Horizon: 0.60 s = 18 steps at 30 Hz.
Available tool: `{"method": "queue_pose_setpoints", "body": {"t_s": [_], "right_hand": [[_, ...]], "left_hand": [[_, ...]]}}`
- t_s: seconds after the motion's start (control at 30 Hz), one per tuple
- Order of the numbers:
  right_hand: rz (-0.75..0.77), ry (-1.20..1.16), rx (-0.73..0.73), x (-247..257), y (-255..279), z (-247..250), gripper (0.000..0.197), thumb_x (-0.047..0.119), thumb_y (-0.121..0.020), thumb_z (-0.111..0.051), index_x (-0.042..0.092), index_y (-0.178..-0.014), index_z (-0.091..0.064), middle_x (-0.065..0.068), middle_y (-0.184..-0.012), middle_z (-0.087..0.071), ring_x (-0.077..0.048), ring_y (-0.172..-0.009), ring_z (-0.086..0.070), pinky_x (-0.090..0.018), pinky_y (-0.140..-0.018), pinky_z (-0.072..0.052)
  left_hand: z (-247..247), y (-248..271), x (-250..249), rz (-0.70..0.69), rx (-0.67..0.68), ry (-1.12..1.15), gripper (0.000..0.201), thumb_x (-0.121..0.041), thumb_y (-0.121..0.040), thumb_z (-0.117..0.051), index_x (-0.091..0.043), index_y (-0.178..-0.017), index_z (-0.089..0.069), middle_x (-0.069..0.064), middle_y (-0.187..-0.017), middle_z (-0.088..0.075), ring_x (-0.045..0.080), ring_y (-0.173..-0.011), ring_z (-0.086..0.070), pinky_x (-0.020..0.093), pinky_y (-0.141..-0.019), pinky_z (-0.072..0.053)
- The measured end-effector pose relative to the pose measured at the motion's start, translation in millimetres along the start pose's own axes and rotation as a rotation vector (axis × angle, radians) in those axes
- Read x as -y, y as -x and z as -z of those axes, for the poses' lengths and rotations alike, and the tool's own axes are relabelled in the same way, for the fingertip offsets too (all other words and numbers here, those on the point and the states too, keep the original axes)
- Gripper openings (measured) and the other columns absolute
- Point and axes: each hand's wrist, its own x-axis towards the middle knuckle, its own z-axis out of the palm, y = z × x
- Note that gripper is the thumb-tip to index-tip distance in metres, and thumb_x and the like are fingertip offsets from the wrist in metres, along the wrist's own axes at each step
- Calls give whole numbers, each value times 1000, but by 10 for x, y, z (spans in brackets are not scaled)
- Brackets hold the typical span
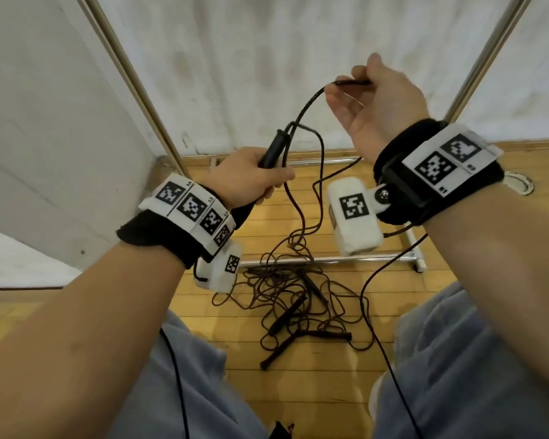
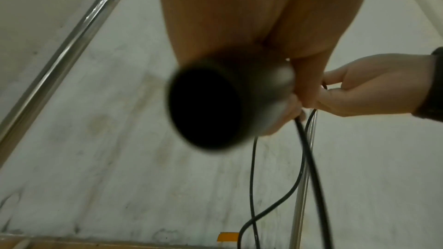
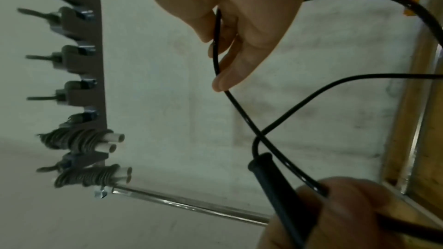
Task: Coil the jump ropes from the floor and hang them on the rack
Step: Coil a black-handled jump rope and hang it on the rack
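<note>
My left hand (image 1: 260,180) grips the black handle (image 1: 274,149) of a jump rope at waist height; the same handle shows in the right wrist view (image 3: 275,181) and, blurred, in the left wrist view (image 2: 203,105). The rope's thin black cord (image 1: 308,104) arcs up from the handle to my right hand (image 1: 351,87), which pinches it between thumb and fingers (image 3: 230,75). More cord hangs down to a tangled pile of ropes and handles (image 1: 298,299) on the wooden floor. The rack's hook bar (image 3: 95,67) carries two coiled ropes (image 3: 81,140) near its lower end.
The rack's metal uprights (image 1: 130,77) frame a white wall ahead, and its base bars (image 1: 324,258) lie on the floor beyond the pile. My knees in light blue trousers (image 1: 457,359) flank the pile. A thin black cable (image 1: 374,312) runs from my right wrist unit.
</note>
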Motion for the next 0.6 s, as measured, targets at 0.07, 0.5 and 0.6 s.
{"method": "queue_pose_setpoints", "body": {"t_s": [0.07, 0.5, 0.6], "right_hand": [[-51, 64, 32, -45, 16, 52, 19, 21, -93, -57, 2, -96, -55, -13, -89, -59, -25, -78, -66, -31, -69, -57], [-309, 1430, 643, -930, 397, 302, 17, 26, -95, -50, 16, -92, -63, -11, -100, -68, -27, -91, -65, -34, -75, -56], [-169, 1221, 474, -826, 326, 249, 16, 21, -96, -50, 15, -87, -61, -7, -88, -69, -11, -70, -67, -21, -64, -57]], "left_hand": [[-13, -3, -9, -2, -107, 33, 16, -23, -91, -63, -9, -83, -63, -1, -60, -56, 15, -54, -52, 28, -55, -43], [241, -59, -125, -65, -460, 503, 18, -24, -95, -55, -14, -81, -61, -6, -57, -59, 11, -43, -47, 22, -43, -37], [281, -60, -80, 6, -443, 421, 28, -36, -97, -52, -11, -89, -64, -2, -66, -68, 13, -44, -46, 22, -44, -38]]}}
